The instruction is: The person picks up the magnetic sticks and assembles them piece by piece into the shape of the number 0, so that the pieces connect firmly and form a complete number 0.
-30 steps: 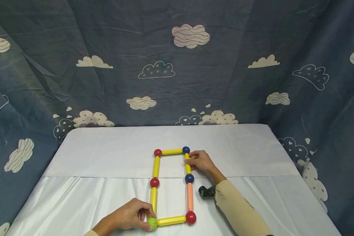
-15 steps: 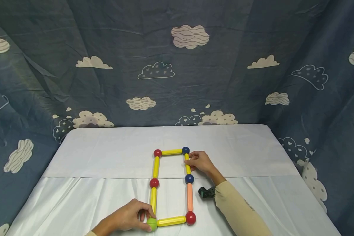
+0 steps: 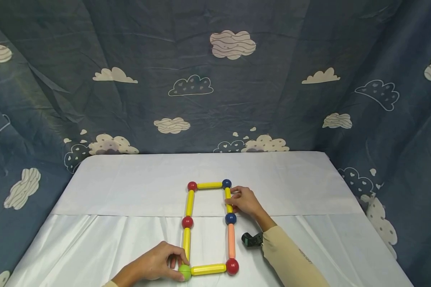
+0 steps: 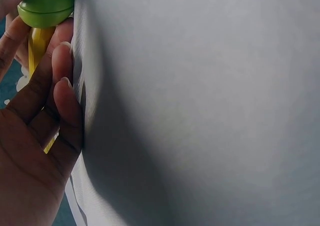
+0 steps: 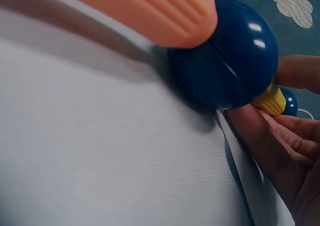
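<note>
Yellow rods, one orange rod (image 3: 231, 240) and coloured balls lie joined in an upright rectangle on the white cloth. At its near left corner my left hand (image 3: 157, 261) pinches the green ball (image 3: 185, 272) between thumb and fingers. My right hand (image 3: 247, 201) holds the yellow rod (image 3: 228, 195) at the far right side, thumb and fingers around it. This rod runs between two dark blue balls, the nearer ball (image 5: 225, 55) large in the right wrist view with the orange rod's end against it. The left wrist view has the green ball (image 4: 47, 3) among the fingers.
Red balls mark the far left corner, the left side's middle and the near right corner (image 3: 232, 266). A black device (image 3: 252, 240) sits at the right sleeve (image 3: 291, 255). Behind the white table (image 3: 111, 179) hangs a dark curtain (image 3: 258, 103) with clouds.
My right hand has slid slightly toward the near side along the yellow rod. The left hand stays at the green ball, and the rectangle keeps its shape.
</note>
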A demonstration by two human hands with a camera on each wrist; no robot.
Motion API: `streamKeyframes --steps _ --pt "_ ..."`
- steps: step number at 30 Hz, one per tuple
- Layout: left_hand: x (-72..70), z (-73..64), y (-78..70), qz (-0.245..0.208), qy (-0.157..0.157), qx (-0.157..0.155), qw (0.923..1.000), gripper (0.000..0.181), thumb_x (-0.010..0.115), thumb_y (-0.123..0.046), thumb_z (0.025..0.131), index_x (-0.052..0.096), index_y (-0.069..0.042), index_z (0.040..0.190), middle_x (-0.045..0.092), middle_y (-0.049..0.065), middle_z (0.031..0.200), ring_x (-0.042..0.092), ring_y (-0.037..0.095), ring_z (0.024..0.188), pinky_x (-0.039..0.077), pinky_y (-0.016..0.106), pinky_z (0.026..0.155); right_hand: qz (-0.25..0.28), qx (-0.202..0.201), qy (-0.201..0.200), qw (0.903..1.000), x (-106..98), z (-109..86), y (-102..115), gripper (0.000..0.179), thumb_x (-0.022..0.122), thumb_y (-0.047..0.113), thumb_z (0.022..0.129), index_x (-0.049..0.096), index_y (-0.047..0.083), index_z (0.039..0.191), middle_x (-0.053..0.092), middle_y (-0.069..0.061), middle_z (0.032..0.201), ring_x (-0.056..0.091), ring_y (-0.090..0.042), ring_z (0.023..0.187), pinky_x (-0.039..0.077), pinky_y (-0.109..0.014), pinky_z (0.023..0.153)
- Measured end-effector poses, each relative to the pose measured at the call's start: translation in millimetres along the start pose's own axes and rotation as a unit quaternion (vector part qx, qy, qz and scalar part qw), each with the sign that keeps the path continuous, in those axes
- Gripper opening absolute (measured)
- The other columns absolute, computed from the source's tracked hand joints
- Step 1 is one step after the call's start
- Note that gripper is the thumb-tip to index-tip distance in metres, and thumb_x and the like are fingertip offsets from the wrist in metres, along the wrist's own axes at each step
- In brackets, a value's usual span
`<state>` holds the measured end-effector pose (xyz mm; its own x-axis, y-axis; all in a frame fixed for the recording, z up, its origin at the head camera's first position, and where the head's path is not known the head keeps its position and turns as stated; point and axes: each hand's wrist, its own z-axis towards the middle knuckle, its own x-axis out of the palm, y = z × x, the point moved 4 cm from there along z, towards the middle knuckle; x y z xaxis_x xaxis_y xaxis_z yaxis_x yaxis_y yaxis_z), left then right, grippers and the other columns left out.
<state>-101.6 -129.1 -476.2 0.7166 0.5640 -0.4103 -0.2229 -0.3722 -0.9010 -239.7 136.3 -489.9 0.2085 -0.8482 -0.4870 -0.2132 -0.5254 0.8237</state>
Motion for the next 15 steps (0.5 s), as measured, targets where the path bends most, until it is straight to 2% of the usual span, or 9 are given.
streamKeyframes --steps 7,15 --pt "-0.2 0.3 0.6 0.009 -0.002 0.005 0.9999 0.022 0.082 -0.027 0.076 0.071 -0.019 0.092 0.059 -0.016 0.075 0.049 -0.004 0.062 0.045 0.018 0.054 0.006 -0.002 -0.003 1.0000 0.6 -4.2 -2.3 0.048 0.075 0.012 0.083 0.055 -0.002 0.124 0.064 -0.007 0.080 0.059 -0.015 0.054 0.052 -0.025 0.053" --pt "0.8 0.3 0.0 0.004 -0.004 -0.004 1.0000 0.021 0.082 -0.026 0.076 0.071 -0.018 0.092 0.060 -0.015 0.074 0.049 -0.003 0.061 0.045 0.019 0.054 0.009 -0.001 -0.010 0.9999 0.9 -7.4 -3.4 0.047 0.075 0.011 0.083 0.056 -0.001 0.125 0.064 -0.007 0.082 0.059 -0.015 0.056 0.053 -0.025 0.053"
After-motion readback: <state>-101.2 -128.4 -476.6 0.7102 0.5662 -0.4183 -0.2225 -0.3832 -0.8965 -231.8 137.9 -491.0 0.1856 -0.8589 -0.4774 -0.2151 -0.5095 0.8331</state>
